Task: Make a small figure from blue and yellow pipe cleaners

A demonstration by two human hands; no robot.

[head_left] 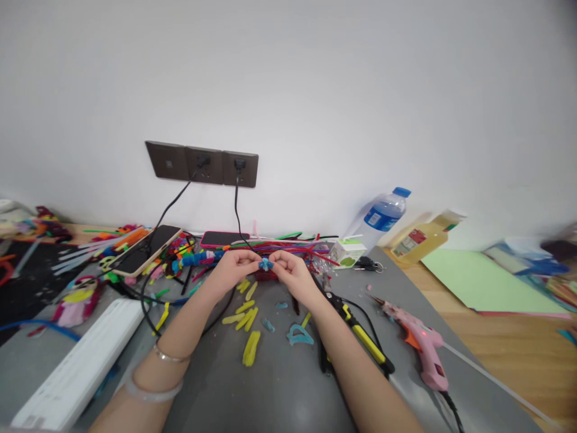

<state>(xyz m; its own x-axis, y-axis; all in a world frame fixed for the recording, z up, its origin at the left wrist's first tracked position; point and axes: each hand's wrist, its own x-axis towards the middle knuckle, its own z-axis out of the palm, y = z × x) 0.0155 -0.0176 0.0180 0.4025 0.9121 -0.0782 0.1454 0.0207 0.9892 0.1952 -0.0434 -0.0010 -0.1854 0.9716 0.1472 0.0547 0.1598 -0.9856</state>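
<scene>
Between the fingertips of both hands is a small blue fuzzy piece (265,264), which looks like pipe cleaner. My left hand (235,269) pinches its left side, and my right hand (291,272) pinches its right side. Just below the hands, several short yellow fuzzy strips (251,347) lie on the grey mat (234,397). Near my right wrist rests a light blue looped piece (300,335) with a yellow strip at its top. Small blue bits (268,325) lie between these. Behind the hands is a heap of coloured pipe cleaners (288,243).
At right lie a pink glue gun (424,344) and yellow-black pliers (367,341). A bottle with a blue cap (386,211), a yellow-liquid bottle (417,237) and a small box (347,253) stand behind. At left are a white power strip (81,364), a phone (148,251) and black cables (143,294).
</scene>
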